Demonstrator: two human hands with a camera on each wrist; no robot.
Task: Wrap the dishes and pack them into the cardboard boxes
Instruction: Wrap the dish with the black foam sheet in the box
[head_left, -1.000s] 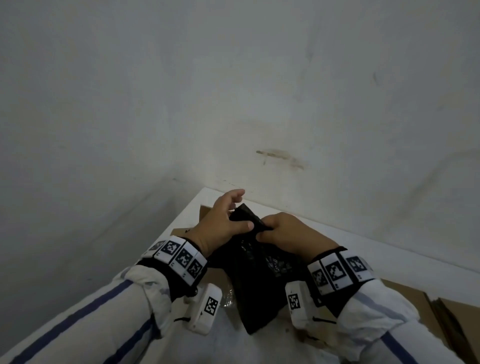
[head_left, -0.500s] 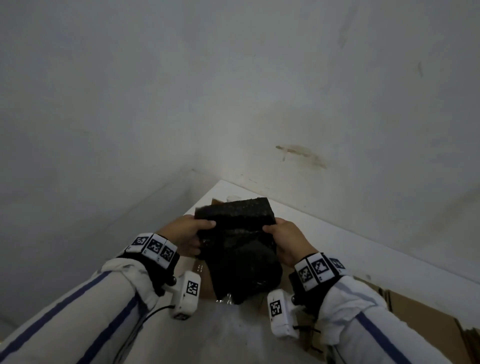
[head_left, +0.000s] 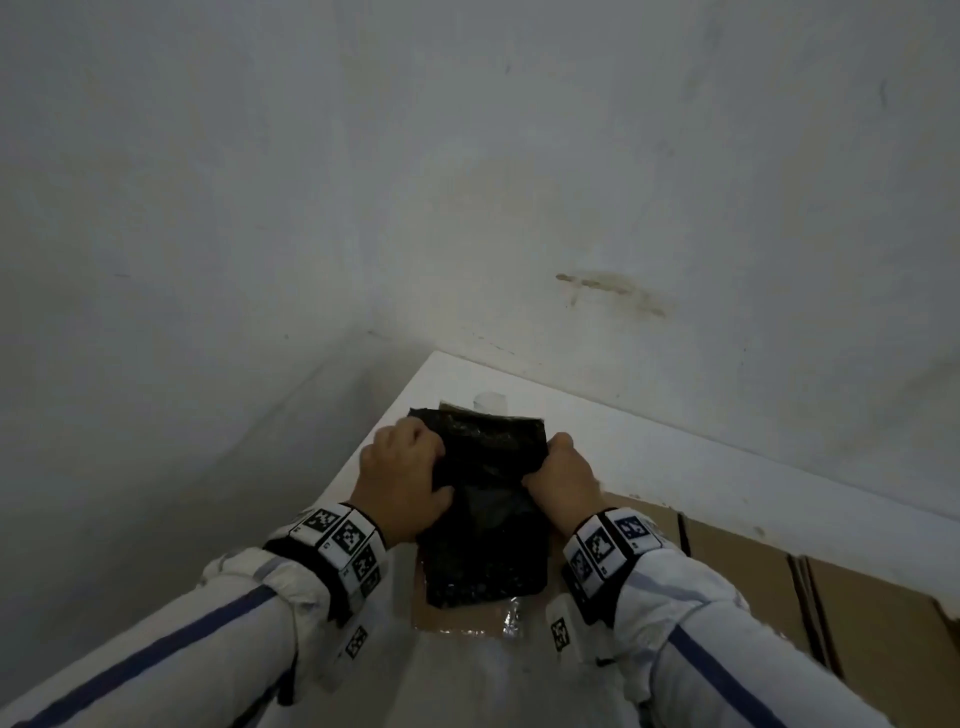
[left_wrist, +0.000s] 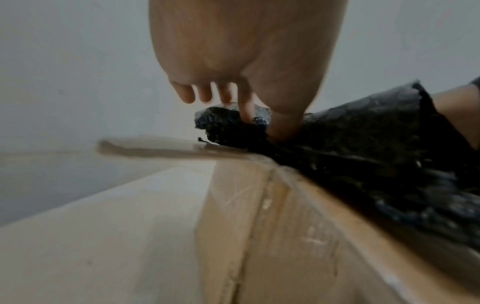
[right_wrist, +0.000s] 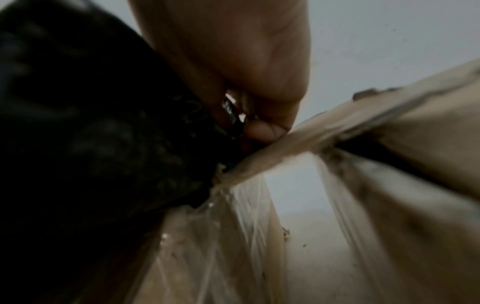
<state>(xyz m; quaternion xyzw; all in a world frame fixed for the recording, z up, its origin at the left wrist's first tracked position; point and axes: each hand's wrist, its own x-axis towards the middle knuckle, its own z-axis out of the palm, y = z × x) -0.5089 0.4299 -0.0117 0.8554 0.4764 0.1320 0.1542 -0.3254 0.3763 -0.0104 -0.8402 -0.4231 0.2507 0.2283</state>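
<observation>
Black wrap (head_left: 488, 499) sits on the box (left_wrist: 298, 216) at the desk's (head_left: 649, 441) corner. Left hand (head_left: 402, 483) curls over its left edge, thumb and fingers pinching the wrap. In the middle, the bundle lies flat. Right hand (head_left: 563, 480) clamps the right edge, its grip closed tight on the wrap.

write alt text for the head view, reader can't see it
Both hands grip a black wrapped bundle by its sides, left hand and right hand, over a cardboard box on a white table in a bare wall corner.
</observation>
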